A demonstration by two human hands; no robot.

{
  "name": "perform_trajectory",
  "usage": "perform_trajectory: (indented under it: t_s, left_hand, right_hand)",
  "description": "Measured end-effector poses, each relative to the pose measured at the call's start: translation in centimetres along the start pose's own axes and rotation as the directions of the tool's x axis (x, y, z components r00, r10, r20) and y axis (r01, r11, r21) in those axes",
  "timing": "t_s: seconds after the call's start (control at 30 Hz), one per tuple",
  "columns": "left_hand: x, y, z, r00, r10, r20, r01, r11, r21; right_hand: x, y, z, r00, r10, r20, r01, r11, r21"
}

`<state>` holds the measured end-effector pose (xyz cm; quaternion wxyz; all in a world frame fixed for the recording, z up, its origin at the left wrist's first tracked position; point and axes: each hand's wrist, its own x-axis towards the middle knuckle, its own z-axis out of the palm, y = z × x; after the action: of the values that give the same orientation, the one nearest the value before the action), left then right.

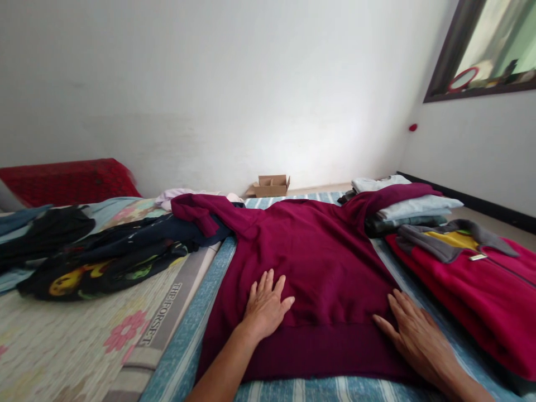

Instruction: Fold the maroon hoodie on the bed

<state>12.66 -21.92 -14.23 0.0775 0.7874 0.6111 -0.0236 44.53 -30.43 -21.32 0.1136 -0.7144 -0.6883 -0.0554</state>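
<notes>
A maroon long-sleeved top (318, 262) lies spread on a blue striped sheet (180, 357), its wide hem towards me. One sleeve reaches left over dark clothes; the other lies across a folded pile on the right. My left hand (267, 306) rests flat on the left part of the top, fingers spread. At its right edge lies my right hand (414, 332), palm down with the thumb apart, touching the cloth near the hem. Neither hand grips anything.
Left, a floral mat (84, 335) carries rumpled dark clothes (138, 245). Right are a folded red jacket (469, 285) with a grey collar and a pile of folded light clothes (422, 207). A cardboard box (273, 186) stands by the white wall, with a red cover (71, 181) far left.
</notes>
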Motion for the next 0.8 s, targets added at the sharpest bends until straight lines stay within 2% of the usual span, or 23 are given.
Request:
perform_trajectory:
  t_s: [0.13,0.2,0.3,0.4,0.5,0.67,0.8]
  left_hand:
    - [-0.2,0.7,-0.7,0.999,-0.036,0.017,0.036,0.999,0.014]
    - [-0.1,1.4,-1.2,1.0,-0.023,0.001,0.023,0.999,0.031]
    - [0.1,3.0,-2.0,0.996,0.069,-0.05,-0.067,0.997,0.036]
    - [0.8,4.7,-2.3,0.984,0.155,-0.091,-0.155,0.988,0.001]
    - [1.8,5.7,-1.4,0.975,0.196,-0.103,-0.2,0.979,-0.036]
    - [2.8,5.4,1.6,0.975,0.183,-0.128,-0.188,0.982,-0.027]
    - [2.9,5.2,2.4,0.973,0.173,-0.151,-0.177,0.984,-0.012]
  right_hand:
    - [1.5,-1.3,-2.5,0.999,0.029,-0.016,-0.028,0.998,0.049]
    - [3.2,-2.2,-4.1,0.998,0.055,0.042,-0.061,0.987,0.146]
    - [6.5,-3.5,-5.5,0.983,0.122,0.137,-0.154,0.955,0.254]
    - [8.9,-4.1,-4.8,0.969,0.136,0.207,-0.19,0.944,0.271]
    - [9.7,-3.9,-2.9,0.962,0.158,0.221,-0.215,0.941,0.261]
    - [9.2,-3.0,-0.7,0.969,0.164,0.182,-0.214,0.93,0.297]
    - [9.3,-2.7,-0.5,0.961,0.204,0.188,-0.256,0.913,0.318]
